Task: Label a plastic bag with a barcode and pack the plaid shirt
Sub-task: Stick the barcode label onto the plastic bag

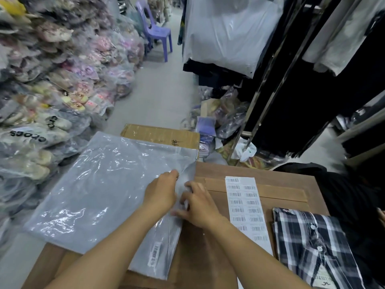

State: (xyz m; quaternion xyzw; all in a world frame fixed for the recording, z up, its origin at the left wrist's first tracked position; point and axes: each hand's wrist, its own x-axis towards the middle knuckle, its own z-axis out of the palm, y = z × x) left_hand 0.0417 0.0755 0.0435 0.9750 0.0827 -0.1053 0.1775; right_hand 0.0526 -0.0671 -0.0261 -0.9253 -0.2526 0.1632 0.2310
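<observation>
The plastic bag (100, 190) lies flat, overhanging the wooden table (270, 184) leftward. Both hands pinch its right edge: left hand (160, 195), right hand (200, 205). Right of the bag lie the barcode sheet (245, 211), then the plaid shirt (312, 247); beyond it, open floor (158, 97).

Two bare hands over the wooden table (260, 176): one left hand (160, 192), one right hand (200, 205). One stack of clear grey plastic bags (100, 184) at nine o'clock, the number in it impossible to tell; one barcode sticker (155, 254) on it. One white sheet of barcode labels (245, 209) at three o'clock. One folded navy-and-white plaid shirt (312, 247) at four. One brown cardboard box (158, 134) at twelve. One lilac plastic chair (154, 28) far off.
</observation>
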